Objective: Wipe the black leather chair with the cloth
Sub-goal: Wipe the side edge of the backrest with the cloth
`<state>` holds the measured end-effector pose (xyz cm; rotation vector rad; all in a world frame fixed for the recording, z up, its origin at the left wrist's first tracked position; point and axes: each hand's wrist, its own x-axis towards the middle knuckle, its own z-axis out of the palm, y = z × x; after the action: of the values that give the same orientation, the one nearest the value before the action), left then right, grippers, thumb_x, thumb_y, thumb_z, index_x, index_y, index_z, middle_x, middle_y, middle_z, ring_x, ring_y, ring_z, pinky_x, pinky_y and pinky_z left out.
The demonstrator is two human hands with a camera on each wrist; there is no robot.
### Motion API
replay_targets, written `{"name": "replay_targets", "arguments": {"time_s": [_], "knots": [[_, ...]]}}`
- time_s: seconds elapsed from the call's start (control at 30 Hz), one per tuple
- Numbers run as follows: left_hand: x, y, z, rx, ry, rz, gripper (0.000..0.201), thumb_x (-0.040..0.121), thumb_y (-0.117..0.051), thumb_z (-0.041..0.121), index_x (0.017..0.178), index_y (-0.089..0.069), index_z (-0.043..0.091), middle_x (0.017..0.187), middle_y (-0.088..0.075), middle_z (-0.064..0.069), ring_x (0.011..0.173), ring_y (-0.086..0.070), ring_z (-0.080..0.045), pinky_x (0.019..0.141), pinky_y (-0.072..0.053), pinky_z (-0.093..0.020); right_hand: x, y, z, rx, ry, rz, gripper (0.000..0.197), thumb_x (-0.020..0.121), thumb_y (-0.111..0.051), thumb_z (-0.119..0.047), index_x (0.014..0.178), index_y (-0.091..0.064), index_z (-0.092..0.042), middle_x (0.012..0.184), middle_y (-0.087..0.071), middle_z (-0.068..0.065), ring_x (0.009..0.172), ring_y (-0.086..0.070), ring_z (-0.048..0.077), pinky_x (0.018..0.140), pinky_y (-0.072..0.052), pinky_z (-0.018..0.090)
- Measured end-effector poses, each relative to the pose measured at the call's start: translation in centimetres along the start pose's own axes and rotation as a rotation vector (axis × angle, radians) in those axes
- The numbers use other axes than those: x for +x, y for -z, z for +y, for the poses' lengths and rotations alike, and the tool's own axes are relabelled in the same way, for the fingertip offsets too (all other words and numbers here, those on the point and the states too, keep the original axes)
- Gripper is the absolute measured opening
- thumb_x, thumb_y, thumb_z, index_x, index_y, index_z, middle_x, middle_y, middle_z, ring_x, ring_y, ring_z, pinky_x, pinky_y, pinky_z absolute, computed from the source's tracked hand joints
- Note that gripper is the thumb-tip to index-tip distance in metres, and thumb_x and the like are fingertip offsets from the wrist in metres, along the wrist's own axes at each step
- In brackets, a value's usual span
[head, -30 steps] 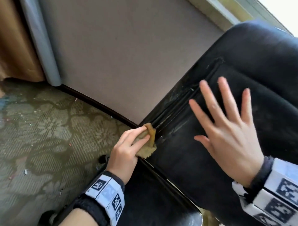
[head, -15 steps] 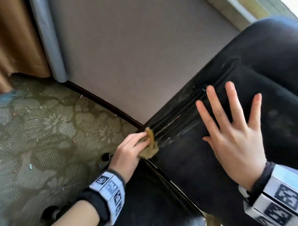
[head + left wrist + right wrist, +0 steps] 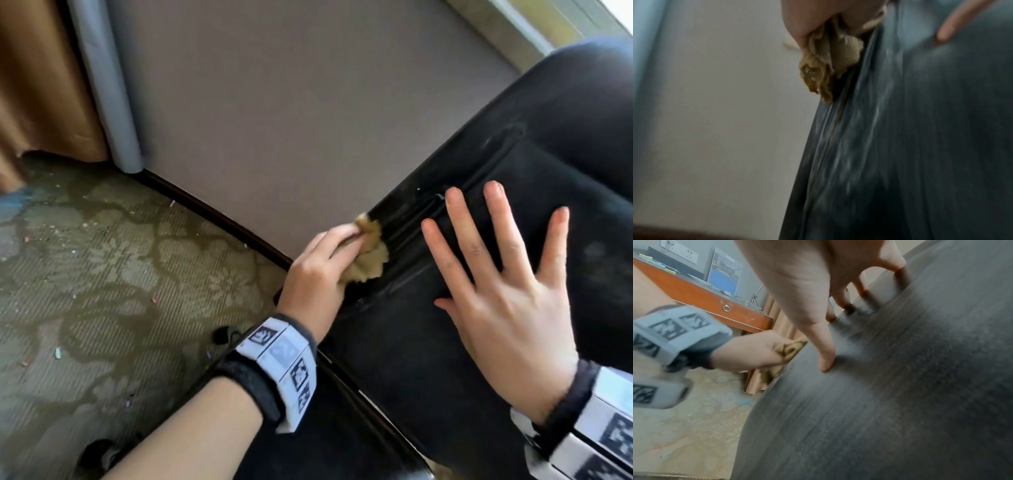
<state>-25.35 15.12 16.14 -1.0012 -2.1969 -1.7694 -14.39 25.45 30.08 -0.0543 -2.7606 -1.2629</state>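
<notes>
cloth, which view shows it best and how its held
The left wrist view: the cloth fills the frame's centre, bunched in the left hand and pressed against the chair seam. The head view shows it small, half covered by fingers. The right wrist view shows only crumpled folds beside the right hand, which lies flat on the leather.

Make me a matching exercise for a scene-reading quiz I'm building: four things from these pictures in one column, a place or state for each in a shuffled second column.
Things:
1. cloth
2. right hand
3. left hand
4. carpet

Places or states:
A. patterned, strewn with small bits of debris
B. laid flat with fingers spread on the black leather chair
C. bunched up, tan, against the chair's edge seam
D. grips the cloth

Pairs: 1-C, 2-B, 3-D, 4-A
</notes>
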Motion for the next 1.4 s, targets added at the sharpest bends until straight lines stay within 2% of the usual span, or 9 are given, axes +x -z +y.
{"name": "replay_targets", "arguments": {"time_s": [0.23, 0.33, 0.67, 0.83, 0.97, 1.07, 1.13, 1.2, 1.4], "knots": [[-7.9, 2.5, -6.7, 0.123, 0.227, -0.294, 0.064, 0.049, -0.054, -0.026, 0.101, -0.07, 0.006, 0.102, -0.069, -0.005, 0.095, -0.057, -0.01, 0.09, -0.041, -0.017, -0.1, -0.4, -0.2, -0.027, 0.007, -0.007, 0.077, 0.077, -0.069, -0.009, 0.143, -0.03, -0.007, 0.154, -0.02, 0.019, 0.141, -0.015, 0.042, 0.104, -0.012, 0.073], [-4.6, 3.2, -4.5, -0.014, 0.304, -0.119, 0.063, 0.059, -0.044, -0.02, 0.111, -0.067, 0.008, 0.112, -0.063, 0.001, 0.103, -0.054, -0.003, 0.095, -0.031, 0.0, -0.1, -0.4, -0.3, -0.019, 0.001, 0.008, 0.074, 0.078, -0.067, -0.008, 0.143, -0.031, -0.006, 0.154, -0.021, 0.019, 0.142, -0.015, 0.041, 0.104, -0.012, 0.073], [2.1, 0.6, 0.3, -0.103, -0.005, 0.033, 0.034, 0.069, -0.051, -0.001, 0.095, -0.072, 0.004, 0.101, -0.067, -0.007, 0.094, -0.062, -0.019, 0.088, -0.048, -0.026, -0.2, -0.6, -0.1, -0.005, -0.002, 0.008, 0.069, 0.083, -0.062, -0.01, 0.143, -0.03, -0.007, 0.154, -0.02, 0.017, 0.142, -0.016, 0.039, 0.105, -0.012, 0.072], [-2.2, 0.6, -3.6, 0.062, 0.217, -0.22, 0.048, 0.059, -0.053, -0.02, 0.099, -0.07, 0.003, 0.099, -0.07, -0.009, 0.094, -0.062, -0.022, 0.089, -0.041, -0.021, 0.0, -0.3, -0.4, -0.015, -0.013, -0.008, 0.073, 0.079, -0.065, -0.006, 0.143, -0.031, -0.005, 0.154, -0.02, 0.018, 0.142, -0.016, 0.04, 0.104, -0.013, 0.073], [-4.0, 2.2, -6.9, 0.208, 0.608, -0.56, 0.038, 0.08, -0.045, 0.004, 0.11, -0.065, 0.015, 0.113, -0.065, -0.01, 0.106, -0.059, -0.028, 0.092, -0.046, -0.032, -0.1, 0.3, -0.6, -0.009, -0.01, -0.024, 0.078, 0.074, -0.068, -0.005, 0.142, -0.032, -0.005, 0.153, -0.021, 0.018, 0.142, -0.015, 0.04, 0.104, -0.012, 0.073], [-4.0, 3.3, -7.1, -0.015, 0.717, -0.3, 0.035, 0.078, -0.047, 0.005, 0.09, -0.072, 0.025, 0.095, -0.071, -0.007, 0.079, -0.065, -0.004, 0.073, -0.049, -0.014, -0.2, 0.6, -0.9, 0.014, 0.013, -0.033, 0.08, 0.069, -0.07, -0.004, 0.141, -0.034, -0.004, 0.153, -0.021, 0.019, 0.142, -0.015, 0.041, 0.106, -0.01, 0.071], [-2.7, 3.5, -5.2, -0.133, 0.635, -0.061, 0.041, 0.076, -0.051, -0.003, 0.086, -0.072, 0.032, 0.088, -0.071, -0.001, 0.068, -0.059, 0.007, 0.064, -0.042, 0.001, -0.4, 0.4, -1.3, 0.041, 0.065, -0.035, 0.077, 0.072, -0.068, -0.005, 0.141, -0.034, -0.002, 0.153, -0.022, 0.018, 0.142, -0.016, 0.041, 0.108, -0.012, 0.069], [-1.4, 3.2, -2.5, -0.182, 0.405, 0.003, 0.033, 0.071, -0.055, 0.005, 0.095, -0.073, 0.018, 0.097, -0.07, 0.001, 0.085, -0.057, 0.005, 0.077, -0.036, 0.003, -0.6, 0.1, -1.7, 0.058, 0.099, -0.036, 0.074, 0.075, -0.065, -0.007, 0.141, -0.033, -0.001, 0.153, -0.022, 0.016, 0.142, -0.016, 0.039, 0.109, -0.013, 0.067], [-1.8, 1.7, -0.9, -0.144, 0.106, -0.027, 0.034, 0.057, -0.064, -0.007, 0.088, -0.071, 0.007, 0.093, -0.066, -0.002, 0.085, -0.06, -0.014, 0.079, -0.047, -0.019, -0.6, -0.2, -1.6, 0.063, 0.09, -0.034, 0.071, 0.079, -0.061, -0.009, 0.142, -0.03, -0.002, 0.154, -0.022, 0.015, 0.142, -0.017, 0.038, 0.111, -0.013, 0.065]]}}
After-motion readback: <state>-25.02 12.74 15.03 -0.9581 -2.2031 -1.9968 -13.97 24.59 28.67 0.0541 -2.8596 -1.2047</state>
